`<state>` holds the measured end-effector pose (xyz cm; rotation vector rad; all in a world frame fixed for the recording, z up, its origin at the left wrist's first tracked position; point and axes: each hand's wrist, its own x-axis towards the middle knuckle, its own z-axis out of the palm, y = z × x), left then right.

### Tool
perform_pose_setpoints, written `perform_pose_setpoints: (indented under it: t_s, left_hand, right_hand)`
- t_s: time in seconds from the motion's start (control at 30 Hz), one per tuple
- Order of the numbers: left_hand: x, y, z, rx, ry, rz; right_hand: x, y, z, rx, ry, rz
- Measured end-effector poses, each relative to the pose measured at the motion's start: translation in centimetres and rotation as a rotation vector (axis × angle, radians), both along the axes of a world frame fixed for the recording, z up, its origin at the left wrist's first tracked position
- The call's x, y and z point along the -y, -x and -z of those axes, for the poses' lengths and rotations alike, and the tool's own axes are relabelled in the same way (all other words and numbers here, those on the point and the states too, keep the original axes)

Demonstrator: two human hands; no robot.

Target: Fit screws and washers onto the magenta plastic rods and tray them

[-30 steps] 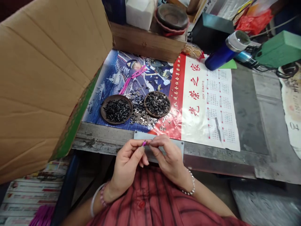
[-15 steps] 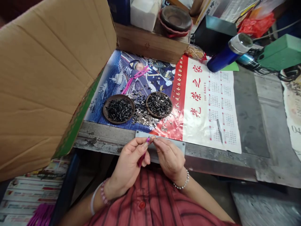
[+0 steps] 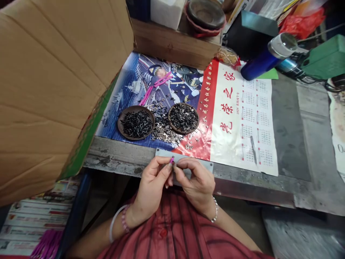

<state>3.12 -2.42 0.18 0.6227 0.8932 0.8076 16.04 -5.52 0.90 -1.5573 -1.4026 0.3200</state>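
Observation:
My left hand [image 3: 152,187] pinches a thin pink plastic piece [image 3: 171,159] between thumb and forefinger, just below the table's front edge. My right hand [image 3: 198,183] meets it fingertip to fingertip, pinched on something too small to make out at the pink tip. On the calendar poster [image 3: 242,118] beyond them stand two brown dishes: the left dish [image 3: 136,122] holds black screws, the right dish [image 3: 183,118] holds small dark parts. A heap of silver washers [image 3: 163,131] lies between the dishes. More pink pieces [image 3: 155,86] lie farther back on the poster.
A large cardboard flap [image 3: 54,79] rises at the left, over the table's edge. A wooden box [image 3: 172,45], a blue flask [image 3: 265,57] and a green block [image 3: 325,55] crowd the back. A grey metal strip [image 3: 205,165] lies along the front edge. Pink pieces [image 3: 44,246] lie on the floor.
Both hands have stayed together at the table edge, shifting slightly right and up in view. The pink piece's tip stays between the fingertips. The camera has tilted a little.

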Motion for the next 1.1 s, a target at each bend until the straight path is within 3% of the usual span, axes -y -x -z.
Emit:
perform_pose_setpoints:
  t_s: [0.33,0.57,0.67,0.8,0.97,1.1]
  left_hand:
    - [0.4,0.3,0.5,0.082,-0.102,0.054]
    - [0.0,0.2,0.1,0.088,-0.104,0.090]
    - [-0.3,0.1,-0.2,0.057,-0.115,0.121]
    - [-0.8,-0.2,-0.4,-0.003,-0.237,0.095]
    - [-1.7,-0.7,-0.9,-0.149,-0.491,0.066]
    - [-2.3,-1.5,-1.1,-0.132,-0.676,0.070]
  right_hand:
    - [0.2,0.0,0.4,-0.157,0.016,-0.045]
    - [-0.3,-1.1,0.1,-0.618,0.191,-0.112]
    - [-0.4,-1.1,0.4,-0.715,0.240,-0.096]
    - [-0.3,-0.2,0.7,-0.623,0.146,0.012]
    - [-0.6,0.3,0.8,-0.277,-0.087,0.127]
    - [-1.3,-0.5,1.0,-0.012,-0.235,0.147]
